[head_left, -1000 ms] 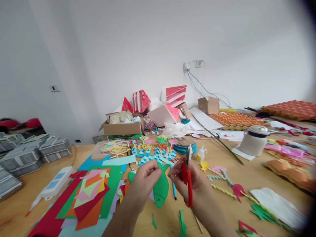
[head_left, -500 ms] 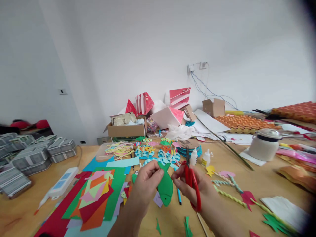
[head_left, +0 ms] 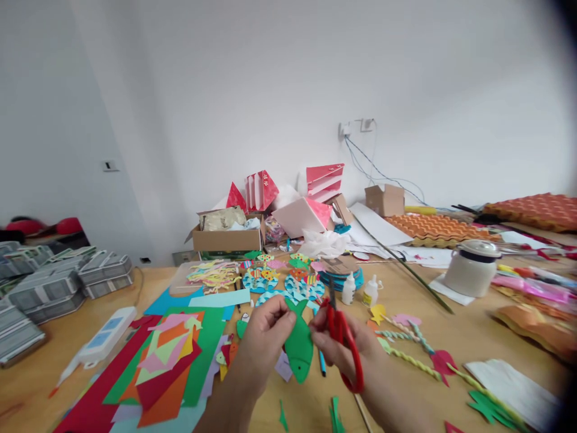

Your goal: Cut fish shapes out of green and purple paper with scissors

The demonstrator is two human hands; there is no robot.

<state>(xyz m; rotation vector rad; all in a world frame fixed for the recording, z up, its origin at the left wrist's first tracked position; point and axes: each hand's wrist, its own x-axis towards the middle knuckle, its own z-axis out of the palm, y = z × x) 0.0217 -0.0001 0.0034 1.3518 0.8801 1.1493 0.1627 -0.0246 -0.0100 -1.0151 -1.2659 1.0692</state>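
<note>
My left hand pinches a green paper fish by its upper edge, near the tail. The fish hangs head down over the wooden table. My right hand holds red-handled scissors with the blades pointing up and away, right beside the fish. Both hands are close together in front of me, above scraps of green paper.
A pile of coloured paper sheets lies at the left. Blue wave discs with paper fish, two small glue bottles, a cardboard box, a white pot and twisted paper strands stand around. Grey stacked packs sit far left.
The head turned slightly, so the scene shifted in view. My hands stay together with the fish and scissors; the scissors have tilted a little and sit closer to the fish.
</note>
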